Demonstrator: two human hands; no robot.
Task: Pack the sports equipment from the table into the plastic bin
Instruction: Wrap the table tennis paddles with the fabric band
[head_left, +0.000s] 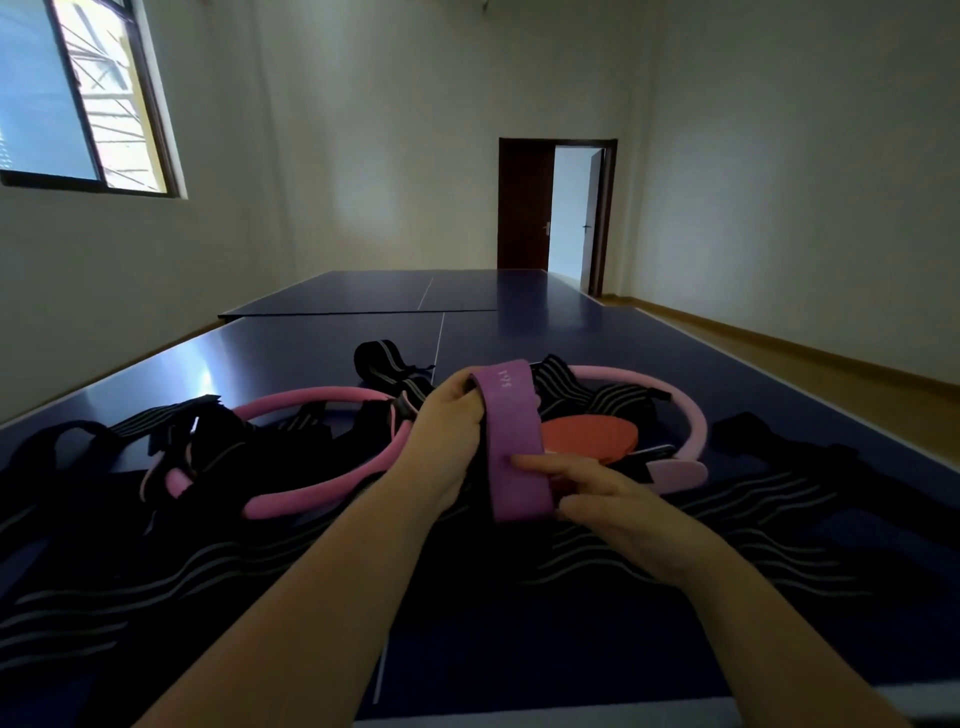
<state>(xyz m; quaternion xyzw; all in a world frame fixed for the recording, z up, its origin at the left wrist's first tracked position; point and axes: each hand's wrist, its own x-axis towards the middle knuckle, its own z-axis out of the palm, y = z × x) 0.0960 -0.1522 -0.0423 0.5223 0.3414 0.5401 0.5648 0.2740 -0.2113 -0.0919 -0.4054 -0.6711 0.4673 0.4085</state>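
- Your left hand (449, 415) grips the far end of the purple band (511, 441), fingers curled round it.
- Your right hand (608, 512) pinches its near end.
- The band spans between both hands, just left of the red paddle (592, 434) on the desk (311, 348).

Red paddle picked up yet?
No, the red paddle lies on the table, while the left hand and the right hand hold the purple band.

Right of the band (511, 441), paddle (589, 434) lies within ring (693, 415).
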